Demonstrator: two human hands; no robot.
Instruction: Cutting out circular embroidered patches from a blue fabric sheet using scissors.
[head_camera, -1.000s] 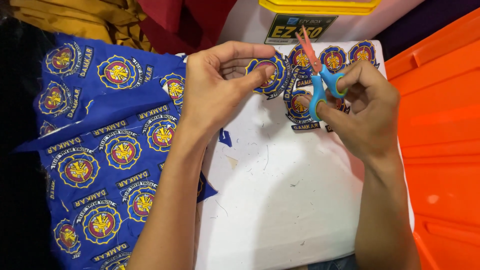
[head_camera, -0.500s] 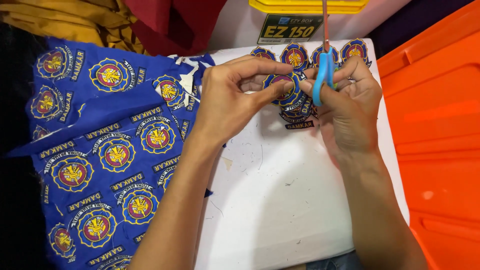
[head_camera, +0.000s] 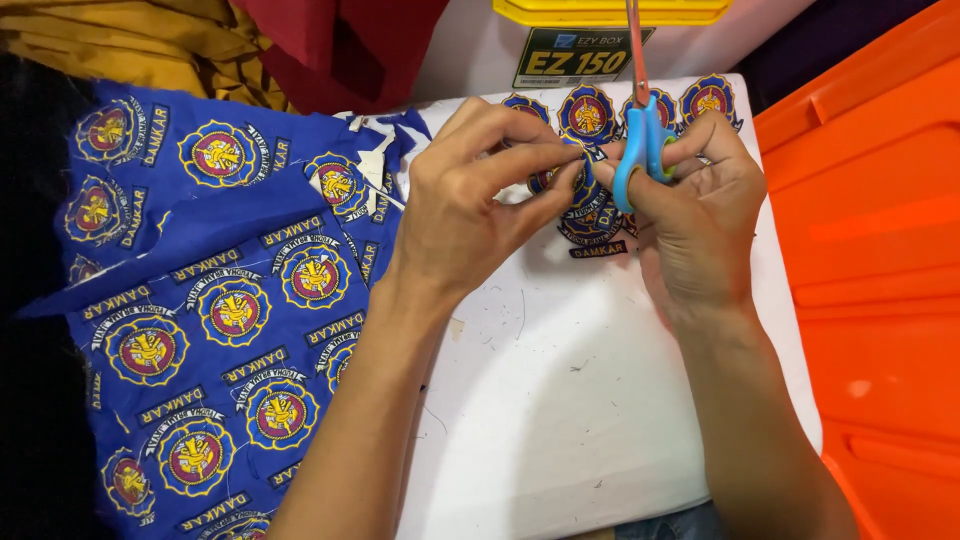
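Leftmost, a blue cloth sheet (head_camera: 200, 330) printed with round red-and-yellow emblems lies spread and rumpled, its right edge lapping onto the white board (head_camera: 560, 400) under my hands. Behind it, at the top, sit bunched ochre fabric (head_camera: 130, 40) and dark red fabric (head_camera: 340, 40).

My left hand (head_camera: 470, 210) is curled over the board, thumb and fingertips pinched together on a small blue patch (head_camera: 560, 175) that I hold just above the surface; most of the patch is hidden behind my fingers. It meets my right hand (head_camera: 690, 220) right beside it, which grips the blue-handled scissors (head_camera: 640, 140), fingers through the loops, blades pointing up and away from me. I cannot tell how far apart the blades are, since they run out of the top of the frame.

Beyond both hands, a loose heap of cut-out emblem patches (head_camera: 600, 215) lies on the far part of the board, more in a row near its top edge. To the right, touching the board's side, stands an orange plastic crate (head_camera: 880, 300).
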